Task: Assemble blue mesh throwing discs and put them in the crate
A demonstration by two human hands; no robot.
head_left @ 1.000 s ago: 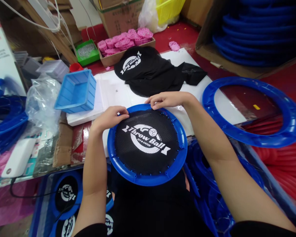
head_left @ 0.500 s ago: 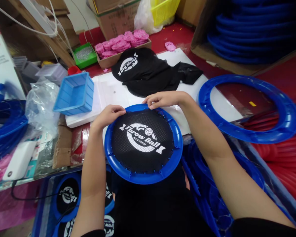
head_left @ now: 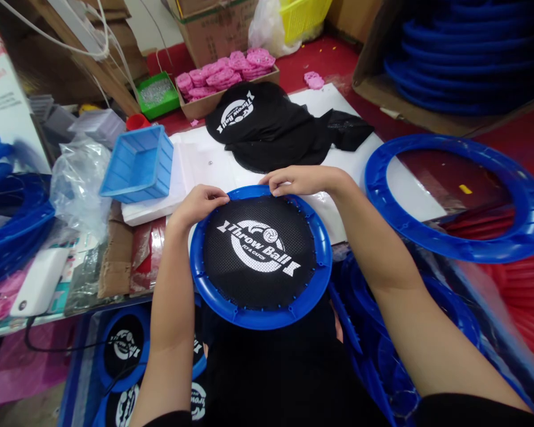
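Evidently, the step in hand is fitting the black "Throw Ball" mesh (head_left: 258, 290) to the blue plastic ring (head_left: 260, 319), which lies between the forearms, its near rim against the person's black clothing and its far rim at the white-covered worktop (head_left: 204, 151). The left hand (head_left: 198, 204) has thumb and fingers closed together on the rim's far left part. The right hand (head_left: 300, 179) bends over the far rim, some fingertips outside and others at the inner edge. Whether either also pinches mesh is hidden.

Small pegs (head_left: 261, 308) show along the inner edge, and the mesh sits close to them on the near and right sides. To do this well, I would let the left fingers steady the rim and trap the mesh edge while the right ones seat it peg by peg, pulling evenly so that the printed logo stays flat. Too hard a tug on one side could probably pop off neighbouring points. Bracing the near rim on the body should stop the ring from twisting. The far stretch between the hands deserves the closest check.
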